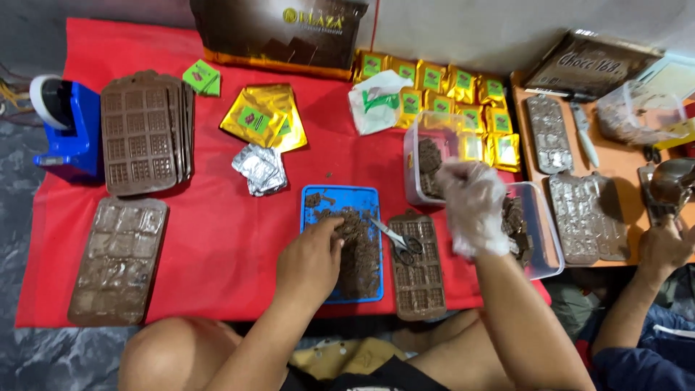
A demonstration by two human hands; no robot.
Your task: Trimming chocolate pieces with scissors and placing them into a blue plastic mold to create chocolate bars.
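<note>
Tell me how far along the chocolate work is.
Done: gold-wrapped bars lie in rows on the red cloth. In hand: left hand presses on chocolate pieces in the blue tray; gloved right hand hovers over a clear tub. Left: stacked moulds and foil-wrapped bars lack gold wrappers.

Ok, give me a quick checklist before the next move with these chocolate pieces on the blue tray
1. Left hand on the chocolate pieces in the blue tray: ok, fingers rest on the pile.
2. Left grip closed on a piece: cannot tell, fingertips are hidden.
3. Right hand gloved: ok, a clear plastic glove covers it.
4. What the right hand holds: cannot tell, it is blurred above the clear container.
5. Scissors out of the way: not ok, they lie across the tray edge and the brown mould.
6. Co-worker's hand apart from the tray: ok, it is at the orange board.
</note>
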